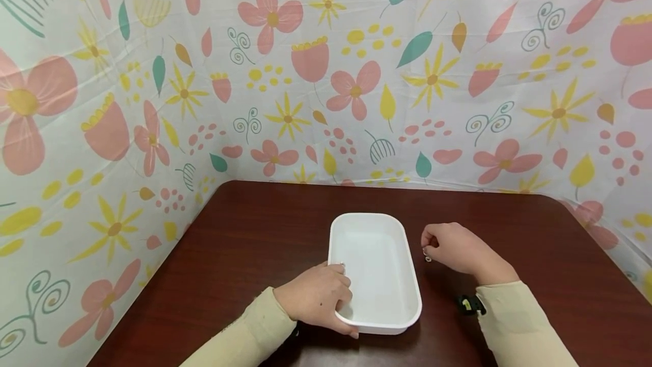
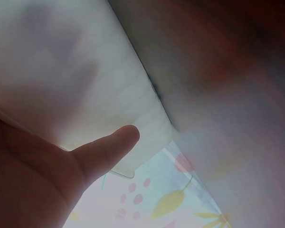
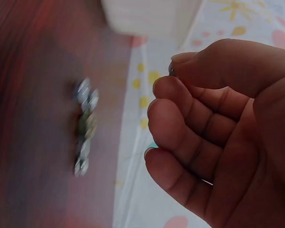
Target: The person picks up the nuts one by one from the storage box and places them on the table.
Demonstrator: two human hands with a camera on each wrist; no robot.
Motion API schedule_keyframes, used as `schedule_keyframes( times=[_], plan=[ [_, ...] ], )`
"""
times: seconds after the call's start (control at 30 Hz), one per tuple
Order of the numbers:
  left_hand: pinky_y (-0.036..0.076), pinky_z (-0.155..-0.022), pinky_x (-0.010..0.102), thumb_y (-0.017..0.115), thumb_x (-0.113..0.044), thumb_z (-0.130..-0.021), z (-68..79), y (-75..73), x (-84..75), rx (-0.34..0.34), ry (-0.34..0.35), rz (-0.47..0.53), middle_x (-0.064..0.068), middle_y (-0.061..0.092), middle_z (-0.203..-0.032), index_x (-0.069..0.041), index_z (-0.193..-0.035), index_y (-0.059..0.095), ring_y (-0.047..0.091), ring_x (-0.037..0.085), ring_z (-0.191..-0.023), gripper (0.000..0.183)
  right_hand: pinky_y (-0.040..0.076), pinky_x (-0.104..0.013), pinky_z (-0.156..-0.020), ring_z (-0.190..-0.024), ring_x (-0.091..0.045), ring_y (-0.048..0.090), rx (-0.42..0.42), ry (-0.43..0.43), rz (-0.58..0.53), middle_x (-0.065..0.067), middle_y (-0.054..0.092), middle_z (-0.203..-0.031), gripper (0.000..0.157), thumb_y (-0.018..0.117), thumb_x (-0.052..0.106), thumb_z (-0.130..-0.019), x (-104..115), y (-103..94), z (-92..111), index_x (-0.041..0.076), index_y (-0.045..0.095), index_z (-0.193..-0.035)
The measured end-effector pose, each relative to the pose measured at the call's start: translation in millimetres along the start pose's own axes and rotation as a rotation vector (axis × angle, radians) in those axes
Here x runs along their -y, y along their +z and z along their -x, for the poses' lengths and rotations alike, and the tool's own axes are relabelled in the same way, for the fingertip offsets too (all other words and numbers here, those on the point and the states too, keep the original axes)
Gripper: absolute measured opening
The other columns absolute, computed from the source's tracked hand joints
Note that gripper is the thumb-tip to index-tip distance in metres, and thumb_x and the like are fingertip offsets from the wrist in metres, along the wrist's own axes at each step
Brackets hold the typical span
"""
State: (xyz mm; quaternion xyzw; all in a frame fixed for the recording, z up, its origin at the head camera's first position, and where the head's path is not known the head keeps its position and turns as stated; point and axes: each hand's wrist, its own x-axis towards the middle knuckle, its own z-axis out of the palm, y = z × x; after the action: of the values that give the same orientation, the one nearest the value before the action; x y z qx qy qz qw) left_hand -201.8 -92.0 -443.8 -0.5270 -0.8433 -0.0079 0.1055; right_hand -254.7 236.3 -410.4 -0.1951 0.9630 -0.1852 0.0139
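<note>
A white rectangular tray with rounded corners stands on the table. My left hand grips its near left rim, fingers curled over the inside and the thumb along the outer wall; in the left wrist view the thumb lies against the tray wall. To the right of the tray, my right hand pinches a tiny dark metal piece between thumb and index finger. Its exact kind is too small to tell. Several small shiny metal pieces, ring-like from above, lie in a row on the table by that hand.
The dark reddish-brown table extends around the tray. A floral cloth hangs behind it and along the left side. A black strap device sits at the right wrist.
</note>
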Motion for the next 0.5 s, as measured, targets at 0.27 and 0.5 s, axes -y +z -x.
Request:
schedule_keyframes(
  times=[0.27,0.5],
  plan=[
    [0.033,-0.066,0.020,0.075,-0.073,-0.071,0.4,-1.0,-0.7,-0.008,-0.002,-0.009,-0.018,0.033,-0.060,-0.027,-0.051,0.039,0.033,0.004,-0.068,0.061,0.044,-0.035,-0.061,-0.064,-0.015,0.049,0.037,0.060,0.036,0.004,0.056,-0.073,0.007,0.067,0.012,-0.089,-23,5.9,4,0.017,0.064,-0.084],
    [0.033,-0.066,0.020,0.075,-0.074,-0.071,1.0,-0.1,-0.1,-0.019,0.005,-0.008,-0.018,0.032,-0.059,-0.028,-0.051,0.039,0.032,0.004,-0.067,0.062,0.044,-0.036,-0.063,-0.066,-0.015,0.049,0.084,0.076,0.071,0.004,0.055,-0.075,0.009,0.067,0.013,-0.089,-32,11.8,5,0.018,0.063,-0.084]
  ],
)
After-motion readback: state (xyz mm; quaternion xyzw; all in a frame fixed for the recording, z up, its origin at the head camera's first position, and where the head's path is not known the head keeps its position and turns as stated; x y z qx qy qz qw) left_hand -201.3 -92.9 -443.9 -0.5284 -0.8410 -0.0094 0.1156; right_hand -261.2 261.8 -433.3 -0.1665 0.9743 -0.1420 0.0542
